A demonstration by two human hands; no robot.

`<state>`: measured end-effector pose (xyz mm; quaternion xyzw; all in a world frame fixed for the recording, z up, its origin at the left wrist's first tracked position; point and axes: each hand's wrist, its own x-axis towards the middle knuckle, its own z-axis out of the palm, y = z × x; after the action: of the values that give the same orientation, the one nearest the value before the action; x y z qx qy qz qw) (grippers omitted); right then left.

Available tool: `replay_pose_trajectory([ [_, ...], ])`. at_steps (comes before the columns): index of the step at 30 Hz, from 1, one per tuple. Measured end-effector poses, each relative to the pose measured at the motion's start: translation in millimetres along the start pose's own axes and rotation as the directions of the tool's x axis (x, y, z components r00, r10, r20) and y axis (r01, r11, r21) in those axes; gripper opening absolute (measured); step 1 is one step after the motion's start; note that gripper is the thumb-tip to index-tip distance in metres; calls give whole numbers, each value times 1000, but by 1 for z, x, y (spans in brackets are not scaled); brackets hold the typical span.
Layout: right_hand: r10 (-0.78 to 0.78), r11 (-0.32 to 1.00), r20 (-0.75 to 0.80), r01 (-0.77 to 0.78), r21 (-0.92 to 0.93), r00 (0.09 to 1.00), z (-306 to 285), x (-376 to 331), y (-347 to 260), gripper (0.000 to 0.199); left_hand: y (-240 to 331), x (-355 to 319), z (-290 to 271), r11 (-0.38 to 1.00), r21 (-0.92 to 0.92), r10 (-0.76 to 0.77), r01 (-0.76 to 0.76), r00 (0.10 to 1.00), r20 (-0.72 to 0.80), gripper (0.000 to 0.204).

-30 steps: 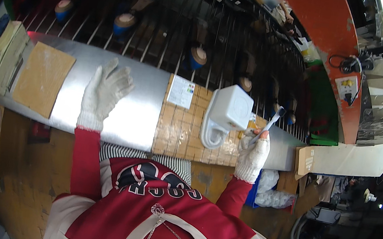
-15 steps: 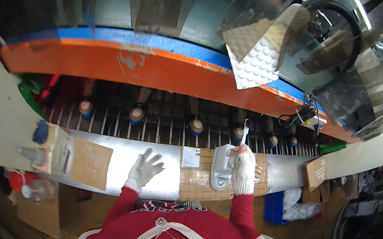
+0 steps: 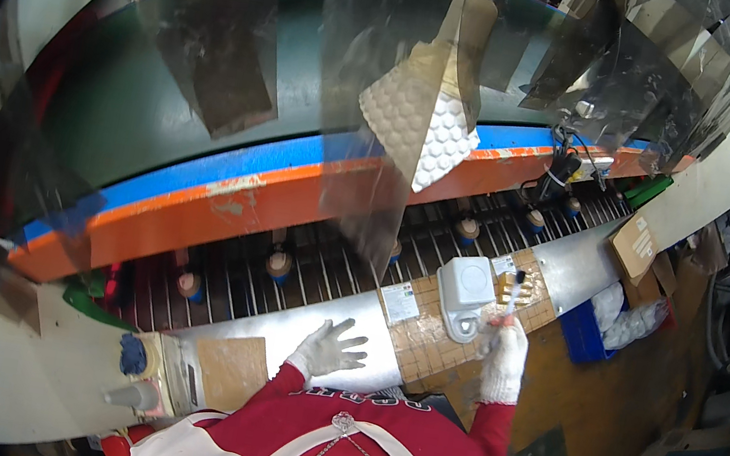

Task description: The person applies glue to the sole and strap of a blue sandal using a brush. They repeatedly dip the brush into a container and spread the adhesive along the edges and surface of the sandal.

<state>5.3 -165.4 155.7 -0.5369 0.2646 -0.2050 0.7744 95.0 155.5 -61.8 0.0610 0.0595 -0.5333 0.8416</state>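
Seen from view centre. White dimpled sheet (image 3: 447, 143) hanging, 1 o'clock. Dark green surface (image 3: 157, 140), 10 o'clock. Cardboard piece (image 3: 636, 249), 3 o'clock. Blue bin (image 3: 577, 333), crumpled plastic (image 3: 631, 323) inside, nearer 4. Dark-blue cloth (image 3: 133, 354), 8 o'clock.

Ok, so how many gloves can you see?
2: one on the left hand, over the metal strip; one on the right hand, holding the brush. Others could be hidden.

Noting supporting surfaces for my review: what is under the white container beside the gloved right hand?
Under the white container is a brown, grid-lined sheet, visible beside it. Whatever lies directly beneath the container is covered and cannot be seen.
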Motion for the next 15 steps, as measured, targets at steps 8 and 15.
replay_pose_trajectory([
  [8,-72,993,-98,62,-104,993,23,35,7,32,11,-12,12,996,52,-66,68,997,-36,64],
  [15,-45,897,-36,25,-442,998,57,160,9,25,11,-10,-5,995,-47,-88,92,994,70,66],
])
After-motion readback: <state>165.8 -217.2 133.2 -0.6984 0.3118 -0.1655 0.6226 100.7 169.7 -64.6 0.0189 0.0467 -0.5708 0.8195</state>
